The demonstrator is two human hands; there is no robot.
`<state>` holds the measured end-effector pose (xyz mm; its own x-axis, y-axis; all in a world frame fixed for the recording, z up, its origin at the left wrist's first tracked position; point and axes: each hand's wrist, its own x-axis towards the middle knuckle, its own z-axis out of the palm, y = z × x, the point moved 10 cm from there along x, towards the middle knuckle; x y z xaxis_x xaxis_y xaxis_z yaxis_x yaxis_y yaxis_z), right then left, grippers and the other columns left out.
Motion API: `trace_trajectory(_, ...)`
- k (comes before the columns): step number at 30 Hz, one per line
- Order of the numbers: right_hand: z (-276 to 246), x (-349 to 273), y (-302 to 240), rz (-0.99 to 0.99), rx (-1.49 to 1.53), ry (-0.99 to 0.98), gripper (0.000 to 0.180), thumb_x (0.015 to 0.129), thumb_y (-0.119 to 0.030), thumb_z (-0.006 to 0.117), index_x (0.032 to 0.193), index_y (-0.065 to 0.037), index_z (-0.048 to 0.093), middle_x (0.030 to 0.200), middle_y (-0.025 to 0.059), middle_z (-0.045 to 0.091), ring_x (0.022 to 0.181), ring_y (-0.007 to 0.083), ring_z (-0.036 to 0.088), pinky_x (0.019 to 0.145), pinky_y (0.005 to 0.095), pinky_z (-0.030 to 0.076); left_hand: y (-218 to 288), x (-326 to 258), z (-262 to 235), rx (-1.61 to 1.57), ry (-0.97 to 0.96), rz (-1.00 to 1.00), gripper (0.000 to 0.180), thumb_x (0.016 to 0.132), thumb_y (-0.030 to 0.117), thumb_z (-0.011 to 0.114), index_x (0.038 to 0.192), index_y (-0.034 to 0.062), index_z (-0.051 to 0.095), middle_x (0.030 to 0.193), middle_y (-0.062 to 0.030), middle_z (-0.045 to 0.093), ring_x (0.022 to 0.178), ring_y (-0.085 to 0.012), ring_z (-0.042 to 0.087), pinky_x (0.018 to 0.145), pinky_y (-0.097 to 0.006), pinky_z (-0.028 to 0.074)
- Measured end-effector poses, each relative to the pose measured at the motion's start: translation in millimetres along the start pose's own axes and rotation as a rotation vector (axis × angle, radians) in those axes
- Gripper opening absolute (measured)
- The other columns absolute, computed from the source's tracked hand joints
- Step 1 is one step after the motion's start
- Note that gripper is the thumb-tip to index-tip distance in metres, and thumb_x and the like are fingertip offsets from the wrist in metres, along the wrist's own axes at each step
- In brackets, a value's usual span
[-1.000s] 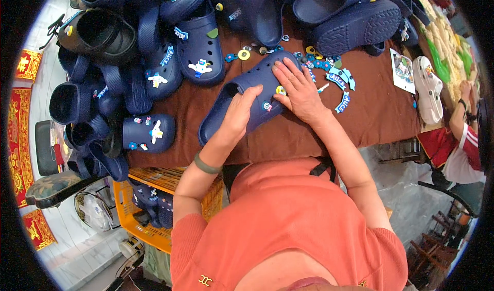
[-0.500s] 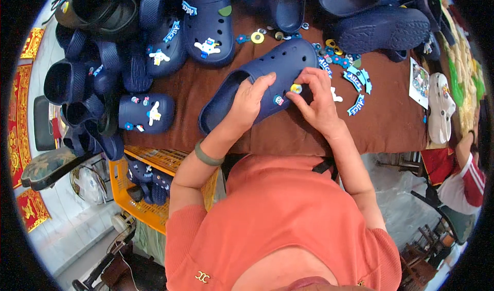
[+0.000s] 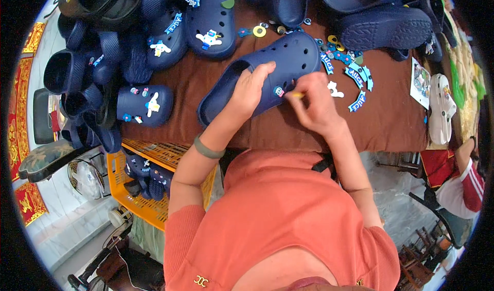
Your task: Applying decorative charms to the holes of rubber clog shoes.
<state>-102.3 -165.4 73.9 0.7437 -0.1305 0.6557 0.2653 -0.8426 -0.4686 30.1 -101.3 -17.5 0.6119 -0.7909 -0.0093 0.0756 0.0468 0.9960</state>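
Bare cloth (image 3: pixel 280 134) separates navy clog (image 3: pixel 278 59) from front edge (image 3: pixel 396 149).

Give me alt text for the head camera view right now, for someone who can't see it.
A person's left hand holds a navy clog over a brown cloth while the right hand pinches a small, blurred yellow charm near the clog's side. Loose charms, some blue and banner-shaped, lie to the right, and more navy clogs crowd the left and far side.

a navy perforated clog (image 3: pixel 280 59) slants upper side up, rounded toe toward two o'clock, open heel toward eight; a round swirl charm (image 3: pixel 278 91) decorates it. a small yellow charm (image 3: pixel 298 95), blurred, shows at the swirl's three o'clock.
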Motion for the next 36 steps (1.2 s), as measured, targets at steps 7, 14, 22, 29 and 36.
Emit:
trace_trajectory(7,-17.2,-1.7,20.8,0.132,-0.112,0.094,0.041,0.07,-0.023,0.079,0.101,-0.006,0.059,0.104,0.0128,0.055,0.101,0.0328,0.051,0.091,0.0434,0.038,9.4,-0.5,18.2,-0.054,-0.071,-0.148,0.039,0.098,0.029,0.045,0.116,-0.0023,0.06,0.115,-0.0106,0.063,0.105,-0.0158,0.059,0.094,-0.032,0.046)
trace_trajectory(14,25.6,14.8,11.6,0.1,-0.208,-0.112,0.101,0.06,-0.064,0.075,0.138,-0.009,0.043,0.141,0.015,0.04,0.132,0.0348,0.035,0.106,0.0503,0.024,25.2,-6.7,28.7,0.195,-0.191,0.041,0.038,0.102,0.023,0.032,0.128,0.0006,0.05,0.128,-0.0142,0.056,0.119,-0.0204,0.052,0.104,-0.037,0.039)
trace_trajectory(22,30.5,12.4,20.3,0.1,-0.283,-0.168,0.092,0.07,-0.065,0.066,0.141,-0.012,0.043,0.143,0.0068,0.043,0.133,0.028,0.036,0.107,0.0457,0.024,28.8,-6.5,28.1,0.379,-0.189,0.075,0.036,0.101,0.021,0.032,0.125,0.0022,0.051,0.127,-0.0159,0.056,0.118,-0.0225,0.054,0.102,-0.037,0.04)
trace_trajectory(29,31.7,10.2,20.9,0.087,-0.332,-0.166,0.072,0.082,-0.052,0.06,0.141,-0.014,0.044,0.145,0.0054,0.042,0.132,0.0257,0.037,0.107,0.0437,0.026,47.9,-7.6,31.0,0.382,-0.187,0.352,0.03,0.096,0.015,0.04,0.122,0.0028,0.049,0.115,-0.0252,0.06,0.106,-0.0378,0.061,0.086,-0.043,0.049)
trace_trajectory(36,33.8,5.9,17.4,0.027,-0.41,-0.122,0.065,0.083,-0.041,0.063,0.138,-0.011,0.046,0.141,0.0065,0.048,0.13,0.025,0.043,0.105,0.0437,0.033,38.4,-5.8,28.4,0.29,-0.161,0.212,0.032,0.096,0.017,0.039,0.123,0.0028,0.05,0.119,-0.0208,0.06,0.111,-0.0345,0.059,0.091,-0.041,0.047)
